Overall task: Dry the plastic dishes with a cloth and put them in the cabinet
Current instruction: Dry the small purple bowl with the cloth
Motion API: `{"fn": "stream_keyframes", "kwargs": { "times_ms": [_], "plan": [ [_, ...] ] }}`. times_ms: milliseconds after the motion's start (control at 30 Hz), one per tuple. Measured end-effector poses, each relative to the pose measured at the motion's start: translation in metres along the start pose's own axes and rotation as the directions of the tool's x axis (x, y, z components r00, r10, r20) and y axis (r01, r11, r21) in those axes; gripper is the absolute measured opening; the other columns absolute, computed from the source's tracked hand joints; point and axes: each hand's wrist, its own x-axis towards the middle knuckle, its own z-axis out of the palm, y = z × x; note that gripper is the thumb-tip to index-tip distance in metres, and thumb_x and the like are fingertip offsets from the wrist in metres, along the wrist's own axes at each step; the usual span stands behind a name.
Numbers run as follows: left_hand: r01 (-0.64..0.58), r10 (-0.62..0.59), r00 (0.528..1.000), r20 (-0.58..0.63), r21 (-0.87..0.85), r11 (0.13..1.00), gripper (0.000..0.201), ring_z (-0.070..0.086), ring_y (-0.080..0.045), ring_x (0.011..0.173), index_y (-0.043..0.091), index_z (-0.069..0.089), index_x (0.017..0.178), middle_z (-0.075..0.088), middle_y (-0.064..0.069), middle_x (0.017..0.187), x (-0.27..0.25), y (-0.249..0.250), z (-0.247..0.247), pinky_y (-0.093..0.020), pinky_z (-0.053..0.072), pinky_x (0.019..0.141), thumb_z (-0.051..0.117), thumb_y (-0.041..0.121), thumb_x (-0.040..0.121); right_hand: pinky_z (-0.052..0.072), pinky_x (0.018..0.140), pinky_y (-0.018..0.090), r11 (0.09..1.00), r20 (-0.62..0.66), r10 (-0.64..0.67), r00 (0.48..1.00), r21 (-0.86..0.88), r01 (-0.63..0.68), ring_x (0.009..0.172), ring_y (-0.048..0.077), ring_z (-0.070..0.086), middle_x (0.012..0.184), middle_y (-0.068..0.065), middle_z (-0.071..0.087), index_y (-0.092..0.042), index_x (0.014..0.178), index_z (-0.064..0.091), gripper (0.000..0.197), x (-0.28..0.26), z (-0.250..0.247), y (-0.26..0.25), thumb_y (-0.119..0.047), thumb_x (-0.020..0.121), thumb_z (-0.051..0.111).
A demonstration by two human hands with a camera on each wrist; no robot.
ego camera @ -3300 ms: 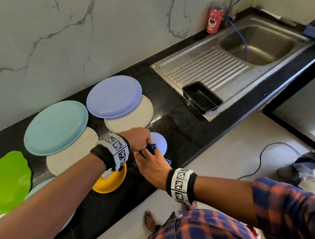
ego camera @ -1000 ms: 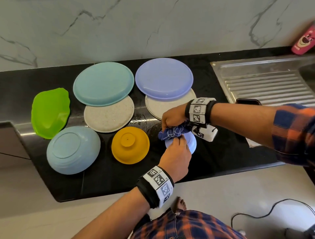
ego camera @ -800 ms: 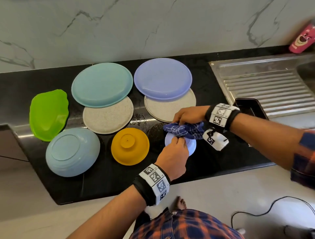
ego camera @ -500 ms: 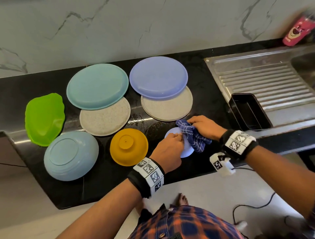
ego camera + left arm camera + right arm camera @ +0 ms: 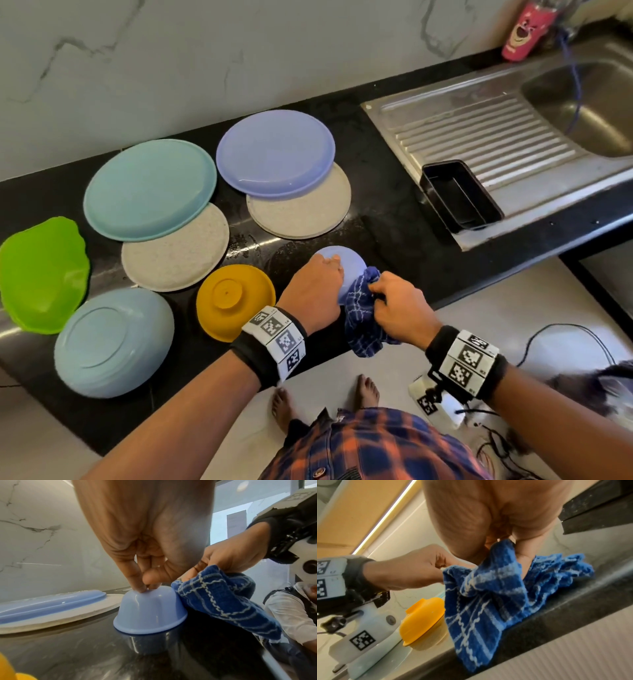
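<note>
Bowl: the small lilac bowl sits upside down near the front edge of the desk, just right of the yellow bowl.
Left grip: your left hand has fingertips pinched on the bowl's base; press down so it cannot skate.
Right grip: your right hand is clamped on the blue cloth; wrap it round the wall and turn.
Edge: the cloth overhangs the lip; wipe inward.
Room: bare desk lies rightward toward the black tray.
</note>
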Motion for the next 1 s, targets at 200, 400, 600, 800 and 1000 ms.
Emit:
{"fn": "stream_keyframes", "kwargs": {
  "times_ms": [200,400,600,800,1000],
  "plan": [
    [0.005,-0.008,0.999,-0.036,-0.061,0.998,0.052,0.043,-0.029,0.125,0.009,0.046,0.143,0.044,-0.007,0.150,0.000,-0.007,-0.002,-0.033,0.032,0.106,0.048,0.024,0.093,0.047,0.089,0.029,0.983,-0.011,0.014,1.000,0.181,-0.012,0.094,0.012,0.060,0.099,-0.007,0.062,-0.014,0.110,0.073,0.031,0.004,-0.018,0.018,-0.001,0.088,0.055],
    [-0.008,-0.037,0.986,-0.161,-0.267,0.964,0.068,0.041,-0.025,0.126,0.022,0.043,0.146,0.045,-0.002,0.141,0.004,-0.020,0.000,-0.040,0.038,0.105,0.066,0.042,0.085,0.052,0.091,0.032,0.885,-0.122,0.125,0.985,0.463,-0.054,0.096,0.010,0.066,0.104,-0.006,0.069,-0.013,0.116,0.072,0.036,0.000,-0.055,0.034,0.007,0.091,0.056],
    [0.112,-0.116,0.993,-0.013,-0.173,0.979,0.104,0.029,-0.027,0.140,0.038,0.019,0.154,0.025,0.000,0.156,0.013,-0.013,0.008,-0.046,0.041,0.108,0.073,0.066,0.070,0.053,0.098,0.042,0.851,-0.156,0.144,0.977,0.524,-0.042,0.103,0.015,0.067,0.116,0.001,0.068,-0.009,0.124,0.068,0.037,-0.002,-0.066,0.039,0.007,0.094,0.053],
    [0.149,-0.185,0.979,-0.083,-0.320,0.935,0.090,0.043,-0.024,0.127,0.035,0.038,0.146,0.042,0.002,0.140,0.014,-0.012,0.008,-0.040,0.042,0.103,0.079,0.059,0.070,0.055,0.095,0.038,0.807,-0.149,0.132,0.980,0.590,-0.019,0.101,0.010,0.068,0.114,-0.006,0.068,-0.011,0.127,0.066,0.037,-0.005,-0.070,0.038,0.005,0.097,0.051],
    [0.184,-0.386,0.915,0.116,-0.972,0.145,0.038,0.068,-0.017,0.099,0.029,0.064,0.117,0.071,0.005,0.108,-0.010,-0.012,-0.009,-0.038,0.058,0.086,0.059,0.055,0.090,0.053,0.098,0.042,0.737,-0.191,0.134,0.972,0.675,0.031,0.104,0.014,0.069,0.113,-0.002,0.072,-0.022,0.122,0.066,0.038,-0.007,-0.079,0.050,0.003,0.097,0.052]
  ]
}}
